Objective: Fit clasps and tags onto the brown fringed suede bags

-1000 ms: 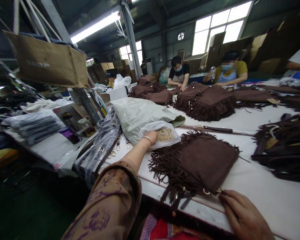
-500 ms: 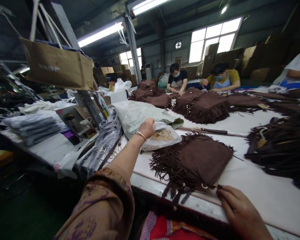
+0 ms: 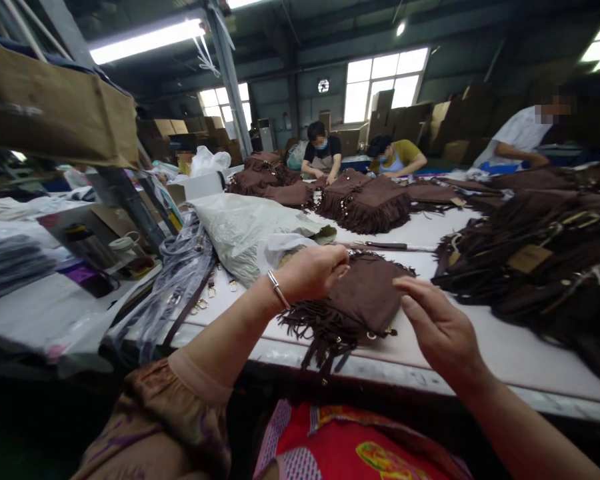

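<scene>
1. Leftward on the surface (image 3: pixel 515 363), plastic-wrapped straps (image 3: pixel 183 257) lie beside a pale sack (image 3: pixel 245 223), apparently stored within reach.
2. A small white bag (image 3: pixel 276 248) rests against the sack, probably placed for easy access.
3. The left hand (image 3: pixel 314 273) has its fingers curled inward above the brown fringed bag (image 3: pixel 367 287); whether they pinch anything cannot be told.
4. The fringed bag lies flat near the front edge, presumably to keep its metal fittings reachable.
5. The right hand (image 3: pixel 443 327) is released: fingers extended at the bag's right side, nothing visible in them.
6. A pile of fringed bags (image 3: pixel 525 260) sits farther right, likely to leave working room.
7. Compared with half a second earlier, the left hand has left the white bag, and the right hand has lifted off the fringed bag's near corner.
</scene>
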A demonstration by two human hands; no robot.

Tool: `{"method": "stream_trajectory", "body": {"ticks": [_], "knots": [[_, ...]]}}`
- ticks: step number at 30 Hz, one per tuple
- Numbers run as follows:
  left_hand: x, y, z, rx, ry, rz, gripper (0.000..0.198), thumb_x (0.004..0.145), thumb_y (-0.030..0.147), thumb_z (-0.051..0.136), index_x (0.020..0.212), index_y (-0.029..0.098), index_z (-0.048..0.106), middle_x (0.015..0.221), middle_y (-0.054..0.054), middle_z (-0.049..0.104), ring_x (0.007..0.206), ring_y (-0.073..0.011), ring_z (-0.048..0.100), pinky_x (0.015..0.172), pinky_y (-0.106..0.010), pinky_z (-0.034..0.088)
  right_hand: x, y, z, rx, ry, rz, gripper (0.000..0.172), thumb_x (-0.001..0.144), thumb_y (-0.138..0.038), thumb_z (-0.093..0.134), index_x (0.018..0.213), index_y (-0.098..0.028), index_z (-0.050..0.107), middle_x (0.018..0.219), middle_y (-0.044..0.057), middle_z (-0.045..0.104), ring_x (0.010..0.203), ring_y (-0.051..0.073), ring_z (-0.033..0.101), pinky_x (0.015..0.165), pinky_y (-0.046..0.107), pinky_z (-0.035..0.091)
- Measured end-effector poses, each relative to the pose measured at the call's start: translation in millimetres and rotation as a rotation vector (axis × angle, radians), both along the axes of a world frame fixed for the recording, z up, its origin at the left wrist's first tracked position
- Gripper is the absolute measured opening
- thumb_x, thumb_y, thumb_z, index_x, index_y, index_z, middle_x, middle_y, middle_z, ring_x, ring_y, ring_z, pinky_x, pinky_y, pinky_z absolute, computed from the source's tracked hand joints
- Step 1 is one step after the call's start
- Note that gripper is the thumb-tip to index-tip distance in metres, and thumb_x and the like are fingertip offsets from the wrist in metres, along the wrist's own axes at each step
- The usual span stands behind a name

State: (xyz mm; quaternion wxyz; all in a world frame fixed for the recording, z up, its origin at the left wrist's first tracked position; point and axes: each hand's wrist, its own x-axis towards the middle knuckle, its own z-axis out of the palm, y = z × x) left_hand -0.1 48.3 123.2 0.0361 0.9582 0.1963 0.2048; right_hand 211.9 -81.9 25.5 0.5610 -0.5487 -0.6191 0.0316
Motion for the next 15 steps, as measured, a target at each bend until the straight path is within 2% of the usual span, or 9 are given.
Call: {"method": "stream_trajectory", "body": {"ticks": [2,3,5,7,10,13,15], "knots": [[14,-23,0.5,-0.017,0.018,-0.134,0.012,0.095,0.021,0.048,0.096,0.015,0.059,0.086,-0.006,0.066,0.078,-0.0172,0.06,0.072,-0.027,0.043,-21,2,22.5,-0.064,0.202,0.142,0.034,0.096,-0.038,0.053,0.124,-0.021,0.061,0.119,0.009,0.067,0.104,0.021,0.065,0.093,0.037,0.055],[19,-32,-1.7,-0.023,0.023,-0.18,0.011,0.095,0.02,0.049,0.096,0.014,0.058,0.085,-0.006,0.066,0.077,-0.017,0.06,0.07,-0.027,0.043,-28,2,27.0,-0.133,0.292,0.219,0.037,0.097,-0.041,0.052,0.126,-0.02,0.059,0.114,0.008,0.069,0.093,0.019,0.067,0.083,0.035,0.058],[25,-43,-13.0,-0.045,0.02,-0.216,0.009,0.093,0.017,0.049,0.093,0.014,0.057,0.083,-0.006,0.065,0.075,-0.017,0.059,0.067,-0.027,0.043,-38,-3,24.2,-0.268,0.412,0.29,0.038,0.097,-0.044,0.051,0.125,-0.019,0.06,0.099,0.006,0.072,0.075,0.016,0.067,0.066,0.03,0.057],[26,-49,-34.6,-0.101,0.002,-0.199,0.01,0.094,0.019,0.048,0.091,0.014,0.056,0.083,-0.006,0.065,0.074,-0.0172,0.06,0.066,-0.027,0.043,-38,-13,10.0,-0.337,0.4,0.237,0.033,0.094,-0.043,0.057,0.115,-0.02,0.067,0.092,0.004,0.073,0.073,0.016,0.066,0.065,0.029,0.055],[25,-58,-80.0,-0.254,-0.034,-0.154,0.011,0.094,0.021,0.049,0.092,0.014,0.058,0.082,-0.006,0.066,0.073,-0.0166,0.06,0.067,-0.026,0.044,-27,-28,-19.5,-0.342,0.185,0.138,0.018,0.091,-0.036,0.063,0.097,-0.022,0.073,0.091,0.003,0.073,0.084,0.018,0.067,0.076,0.03,0.053],[27,-75,-122.4,-0.445,-0.111,-0.072,0.01,0.093,0.02,0.051,0.087,0.016,0.059,0.081,-0.005,0.066,0.075,-0.0165,0.061,0.07,-0.026,0.046,-14,-40,-44.8,-0.355,-0.066,0.157,0.016,0.094,-0.028,0.057,0.094,-0.022,0.072,0.09,0.004,0.07,0.084,0.017,0.065,0.077,0.03,0.05],[31,-88,-141.9,-0.658,-0.189,0.026,0.012,0.092,0.02,0.051,0.083,0.016,0.058,0.077,-0.004,0.065,0.072,-0.0154,0.061,0.068,-0.026,0.047,-7,-43,-54.7,-0.356,-0.201,0.165,0.018,0.095,-0.024,0.053,0.092,-0.02,0.07,0.086,0.005,0.068,0.082,0.017,0.063,0.076,0.029,0.048]]}}
